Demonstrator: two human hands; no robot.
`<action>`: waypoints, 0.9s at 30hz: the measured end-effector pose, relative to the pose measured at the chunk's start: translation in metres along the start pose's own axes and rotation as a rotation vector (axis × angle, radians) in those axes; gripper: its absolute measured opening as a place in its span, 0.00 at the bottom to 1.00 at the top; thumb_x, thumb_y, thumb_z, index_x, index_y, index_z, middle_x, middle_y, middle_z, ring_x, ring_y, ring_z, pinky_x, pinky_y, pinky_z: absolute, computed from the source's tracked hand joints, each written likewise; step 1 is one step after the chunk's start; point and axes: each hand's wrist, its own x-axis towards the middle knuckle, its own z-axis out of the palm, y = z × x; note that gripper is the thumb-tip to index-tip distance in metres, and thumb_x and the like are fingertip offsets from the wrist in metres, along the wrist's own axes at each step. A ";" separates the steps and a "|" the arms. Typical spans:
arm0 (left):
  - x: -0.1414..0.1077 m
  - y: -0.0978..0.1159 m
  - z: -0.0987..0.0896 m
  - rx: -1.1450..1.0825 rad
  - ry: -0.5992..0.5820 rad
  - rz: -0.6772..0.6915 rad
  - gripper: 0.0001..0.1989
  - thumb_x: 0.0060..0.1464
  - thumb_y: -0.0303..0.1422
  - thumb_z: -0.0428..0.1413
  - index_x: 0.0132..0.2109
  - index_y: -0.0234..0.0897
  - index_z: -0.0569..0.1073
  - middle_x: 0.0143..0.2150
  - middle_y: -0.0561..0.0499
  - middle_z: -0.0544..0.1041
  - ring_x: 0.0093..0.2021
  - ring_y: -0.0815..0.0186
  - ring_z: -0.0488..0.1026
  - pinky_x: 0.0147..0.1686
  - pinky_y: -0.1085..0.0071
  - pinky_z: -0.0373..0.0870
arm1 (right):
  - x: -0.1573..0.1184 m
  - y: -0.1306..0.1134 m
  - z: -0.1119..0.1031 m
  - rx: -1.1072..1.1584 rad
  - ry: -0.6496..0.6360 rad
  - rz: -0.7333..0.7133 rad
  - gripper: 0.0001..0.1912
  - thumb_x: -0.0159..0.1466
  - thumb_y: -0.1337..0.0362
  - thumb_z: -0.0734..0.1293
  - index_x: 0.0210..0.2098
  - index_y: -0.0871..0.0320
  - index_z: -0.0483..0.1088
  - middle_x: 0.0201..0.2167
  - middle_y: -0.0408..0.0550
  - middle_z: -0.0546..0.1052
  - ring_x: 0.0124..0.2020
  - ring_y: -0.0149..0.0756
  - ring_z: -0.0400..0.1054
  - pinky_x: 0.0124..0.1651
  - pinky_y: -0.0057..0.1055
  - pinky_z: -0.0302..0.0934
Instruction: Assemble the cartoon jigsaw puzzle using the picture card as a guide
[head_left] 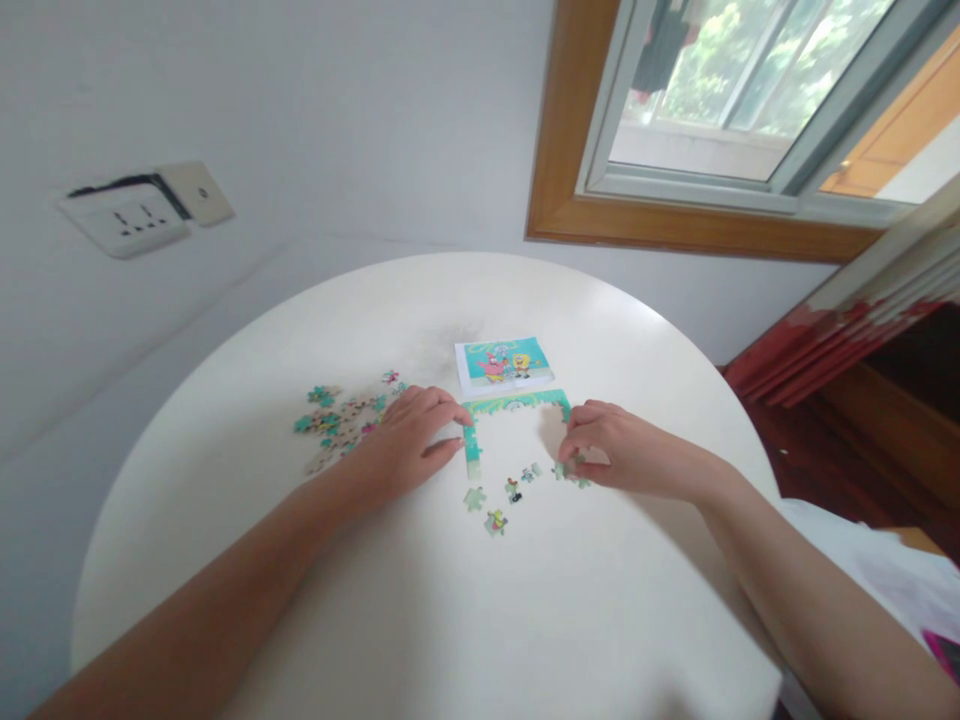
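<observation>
a: your left hand (422, 437) is at the left side of the partly joined puzzle border (491, 404), its fingertips right by the teal edge pieces.

b: how are its fingers?

a: your thumb and forefinger stand apart, with a small gap between their tips.

b: your right hand (611, 447) is bent down at the border's other side, near the lower end of the short right strip.

a: are you gripping a piece there?

b: i cannot tell; your fingers hide what is under them. some pale pieces (559, 471) peek out just below your fingertips. your two hands are well apart, with the border's middle between them.

a: where does the border lie?

b: on the white table (450, 620) in front of you. its left side runs longer than its right. just beyond its top row lies a white-edged picture (506, 363) of a pink figure and a yellow one on teal.

a: and the other pieces?

b: a scattered heap (327, 422) lies to your left, partly hidden by your left hand. a few loose pieces (496, 522) lie near the border's lower end, on your side.
</observation>
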 end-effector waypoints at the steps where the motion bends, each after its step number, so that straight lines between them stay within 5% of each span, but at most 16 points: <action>1: 0.000 0.000 0.000 0.001 -0.001 0.001 0.11 0.58 0.32 0.50 0.47 0.40 0.71 0.47 0.48 0.70 0.50 0.58 0.64 0.53 0.59 0.60 | 0.000 0.001 0.001 0.004 0.007 -0.012 0.09 0.58 0.73 0.68 0.34 0.55 0.78 0.32 0.47 0.75 0.39 0.37 0.68 0.48 0.35 0.60; 21: 0.000 0.001 0.000 -0.011 0.000 -0.017 0.10 0.59 0.32 0.49 0.47 0.39 0.70 0.48 0.47 0.69 0.51 0.58 0.63 0.55 0.59 0.59 | 0.014 -0.001 0.006 0.106 0.191 -0.184 0.10 0.65 0.72 0.61 0.38 0.59 0.75 0.33 0.50 0.76 0.38 0.36 0.68 0.43 0.32 0.63; 27: -0.001 0.017 -0.016 -0.014 0.002 0.011 0.08 0.58 0.32 0.51 0.44 0.41 0.72 0.47 0.48 0.69 0.51 0.59 0.64 0.56 0.58 0.58 | 0.012 0.004 0.006 0.122 0.222 -0.192 0.11 0.66 0.70 0.61 0.39 0.58 0.76 0.31 0.49 0.75 0.37 0.36 0.68 0.44 0.32 0.63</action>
